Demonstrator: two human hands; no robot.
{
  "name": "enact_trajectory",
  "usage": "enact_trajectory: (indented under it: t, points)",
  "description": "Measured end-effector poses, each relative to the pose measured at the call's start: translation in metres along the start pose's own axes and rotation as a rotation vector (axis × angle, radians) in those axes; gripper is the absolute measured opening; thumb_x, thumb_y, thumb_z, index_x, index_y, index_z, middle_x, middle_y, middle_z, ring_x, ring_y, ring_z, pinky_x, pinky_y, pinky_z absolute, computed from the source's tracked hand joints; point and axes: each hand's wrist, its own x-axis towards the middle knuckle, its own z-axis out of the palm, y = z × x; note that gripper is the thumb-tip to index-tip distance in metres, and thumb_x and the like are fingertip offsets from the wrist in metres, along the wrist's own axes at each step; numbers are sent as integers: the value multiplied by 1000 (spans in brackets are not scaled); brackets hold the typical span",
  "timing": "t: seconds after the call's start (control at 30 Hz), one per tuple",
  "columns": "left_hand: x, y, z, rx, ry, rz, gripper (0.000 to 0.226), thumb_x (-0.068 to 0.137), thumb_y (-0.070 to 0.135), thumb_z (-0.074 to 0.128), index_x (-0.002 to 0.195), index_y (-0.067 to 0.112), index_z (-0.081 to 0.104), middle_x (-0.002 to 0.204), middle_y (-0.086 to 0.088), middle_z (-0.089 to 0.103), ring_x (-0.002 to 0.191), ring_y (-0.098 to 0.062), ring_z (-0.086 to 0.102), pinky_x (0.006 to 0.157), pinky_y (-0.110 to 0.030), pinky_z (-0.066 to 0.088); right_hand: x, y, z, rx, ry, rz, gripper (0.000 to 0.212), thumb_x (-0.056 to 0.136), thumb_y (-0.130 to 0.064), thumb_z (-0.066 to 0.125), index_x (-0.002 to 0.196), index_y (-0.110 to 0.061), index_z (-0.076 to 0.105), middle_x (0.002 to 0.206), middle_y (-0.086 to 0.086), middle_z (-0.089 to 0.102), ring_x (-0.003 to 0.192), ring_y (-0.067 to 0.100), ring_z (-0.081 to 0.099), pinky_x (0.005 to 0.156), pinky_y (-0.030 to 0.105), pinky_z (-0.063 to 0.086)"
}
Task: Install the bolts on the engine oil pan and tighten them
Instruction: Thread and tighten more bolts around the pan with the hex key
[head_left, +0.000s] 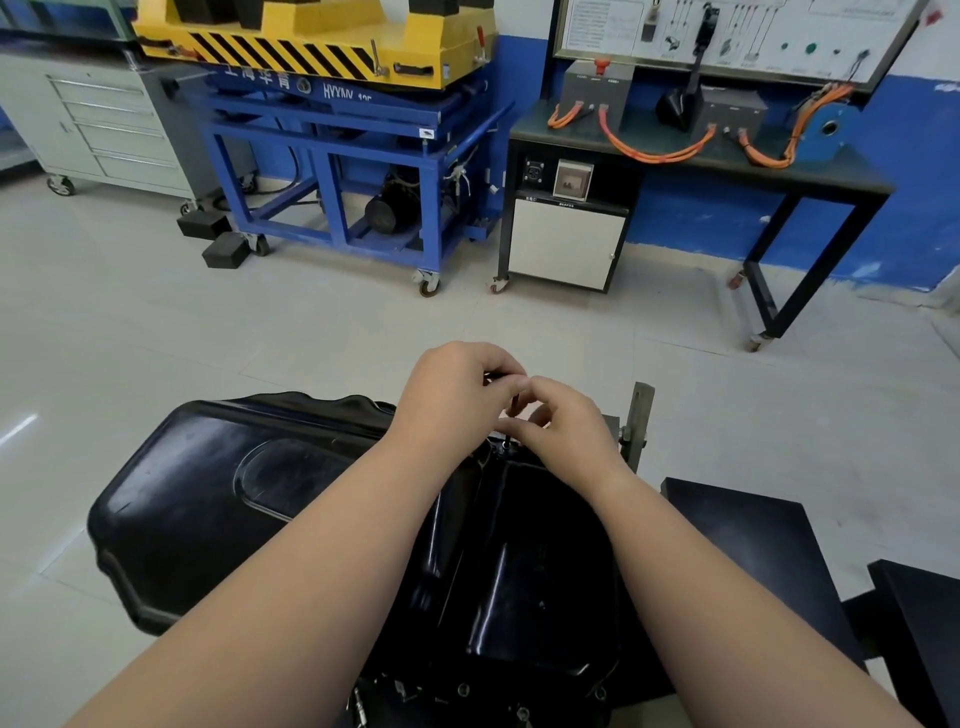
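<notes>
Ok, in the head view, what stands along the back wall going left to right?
Grey drawer cabinet → blue wheeled lift stand carrying a yellow striped platform → black bench with orange cables, under a wiring board.

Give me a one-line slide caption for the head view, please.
Left hand and right hand grip a slim dark tool at the far rim of the black oil pan.
</notes>
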Motion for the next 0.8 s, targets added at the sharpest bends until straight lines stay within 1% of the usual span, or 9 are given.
enact_trajectory:
  t: [0.07,0.17,0.27,0.37,0.43,0.53,0.63,0.77,0.8]
  points:
    - [0,-1,0,6,-1,-1,10,83,21,65,76,24,71,60,18,59,59,1,54,58,-14,41,-2,-2,-6,5,-80,-16,32,82,-13,69,80,-43,59,75,-33,62,57,6,59,57,9,40]
    - [1,-2,1,13,17,2,5,83,22,66,82,25,71,65,19,58,61,3,53,56,-6,36,-2,-5,-9,9,-146,-27,23,87,-7,63,87,-30,68,60,-31,62,54,-7,58,60,4,39]
    - [1,-2,2,-31,63,-22,26,80,33,69,105,29,62,88,15,59,71,3,56,65,-14,43,-2,-7,-5,16,-105,6,10,83,-11,69,86,-19,73,57,-17,64,55,0,60,66,16,48]
    - [1,-2,0,-33,57,-89,50,76,43,71,119,29,51,102,14,57,79,-3,60,70,-25,48,1,-7,2,60,-44,50,7,77,-11,74,79,-12,68,65,-8,63,55,11,59,65,26,50]
    - [1,-3,1,-34,6,-97,44,76,44,71,113,29,54,95,13,63,79,-4,60,69,-25,47,3,-7,6,46,-13,66,13,74,-17,77,80,-16,65,65,-7,59,56,11,53,57,19,45]
    - [-1,-1,2,10,-30,-22,7,81,33,67,85,29,64,75,12,66,71,-5,59,65,-22,45,3,-7,8,33,-1,64,19,71,-21,77,73,-28,61,63,-9,56,55,9,48,51,15,40]
    - [-2,-1,1,51,-31,-6,13,85,25,62,73,25,66,64,12,61,67,-8,59,60,-22,45,1,-7,7,34,-31,55,19,72,-20,78,80,-15,62,71,-7,60,54,10,48,54,21,40]
    - [0,-2,0,63,-33,-18,12,87,22,60,76,24,64,65,11,61,69,-12,61,64,-24,47,-2,-6,-4,-10,-153,14,18,84,-13,67,88,-31,65,65,-25,64,46,4,55,53,12,39]
    - [1,-2,1,57,-31,-10,11,87,21,61,76,25,63,64,13,59,69,-11,60,65,-23,46,-3,-5,-6,-43,-173,10,18,87,-12,63,91,-29,68,60,-24,63,45,3,56,54,10,38]
